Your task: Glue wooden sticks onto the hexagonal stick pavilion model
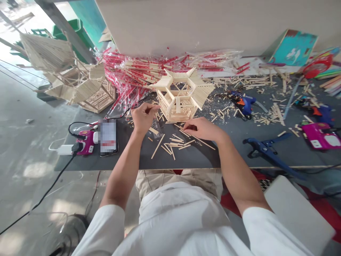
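A pale wooden stick model of a roofed pavilion [181, 94] stands on the dark board [202, 160] in front of me. My left hand [143, 115] hovers just left of the model, its fingers pinched together on a short wooden stick. My right hand [200, 128] rests on the board below the model, fingers curled down onto the loose cut sticks [173, 142] scattered there. What its fingertips hold, if anything, is hidden.
A phone [108, 137] and a pink device [85, 142] with cables lie at the left. Packs of chopsticks in red wrappers [133, 76] pile behind. Another stick model [87, 89] sits far left. Blue cutters [269, 151], a blue glue gun [243, 103] and a pink device [321, 135] lie right.
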A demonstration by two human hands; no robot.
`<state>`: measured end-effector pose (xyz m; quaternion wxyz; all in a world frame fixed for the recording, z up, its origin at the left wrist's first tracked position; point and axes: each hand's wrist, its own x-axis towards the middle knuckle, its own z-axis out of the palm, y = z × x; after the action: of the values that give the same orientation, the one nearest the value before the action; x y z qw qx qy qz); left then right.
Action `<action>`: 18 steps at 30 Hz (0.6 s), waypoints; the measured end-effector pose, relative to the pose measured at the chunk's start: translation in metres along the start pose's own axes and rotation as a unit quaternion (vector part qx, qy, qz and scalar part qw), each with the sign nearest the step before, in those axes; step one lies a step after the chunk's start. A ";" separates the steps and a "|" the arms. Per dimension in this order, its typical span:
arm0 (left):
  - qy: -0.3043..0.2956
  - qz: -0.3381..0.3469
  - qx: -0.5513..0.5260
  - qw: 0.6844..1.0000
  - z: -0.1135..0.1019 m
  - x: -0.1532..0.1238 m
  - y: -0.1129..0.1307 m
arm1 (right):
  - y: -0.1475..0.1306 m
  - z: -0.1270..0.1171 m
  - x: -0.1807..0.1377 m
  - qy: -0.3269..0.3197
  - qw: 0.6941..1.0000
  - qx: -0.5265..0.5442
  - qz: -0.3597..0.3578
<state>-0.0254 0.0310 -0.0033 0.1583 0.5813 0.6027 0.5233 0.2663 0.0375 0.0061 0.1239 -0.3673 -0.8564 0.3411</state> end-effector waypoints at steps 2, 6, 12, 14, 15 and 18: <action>-0.008 0.007 0.007 1.000 -0.001 0.001 0.000 | 0.002 -0.004 -0.002 -0.009 1.000 0.006 0.009; -0.031 0.019 -0.018 0.999 0.004 0.001 -0.003 | 0.009 -0.014 -0.009 -0.006 0.999 0.032 0.044; -0.079 0.008 -0.029 0.996 0.008 -0.002 -0.005 | 0.017 -0.016 -0.010 -0.022 0.997 0.026 0.072; -0.091 0.007 -0.018 0.996 0.006 -0.003 -0.003 | 0.019 -0.020 -0.013 -0.017 0.997 0.018 0.079; -0.096 0.007 -0.013 0.995 0.005 -0.004 -0.002 | 0.022 -0.024 -0.016 -0.008 0.996 0.010 0.086; -0.103 0.016 0.004 0.995 0.004 -0.005 0.001 | 0.039 -0.038 -0.027 0.056 0.990 -0.029 0.128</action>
<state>-0.0202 0.0278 -0.0058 0.2091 0.6423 0.5762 0.4602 0.3241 0.0563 0.0091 0.1170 -0.4956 -0.8036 0.3081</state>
